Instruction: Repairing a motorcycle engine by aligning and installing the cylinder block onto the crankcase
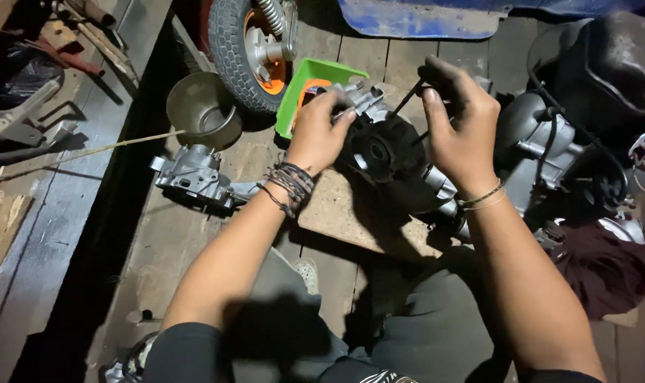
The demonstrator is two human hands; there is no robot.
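The left hand clamps the grey cast-metal engine case on the pale wooden board; the right hand pinches a thin dark rod; steadying the case first seems wise.

One view only, head-mounted, no second view to overlap with. Camera sat above the person's lap and looked steeply down and forward over both forearms, which ran up from the bottom edge toward frame centre. Close range: left hand and right hand filled the upper middle, over the engine part. Knees occupied the bottom centre. Plank floor spread across the left half, seen almost from overhead. Far limit of view at the top edge: wheel upper centre-left, engine block upper right. Horizon not included.
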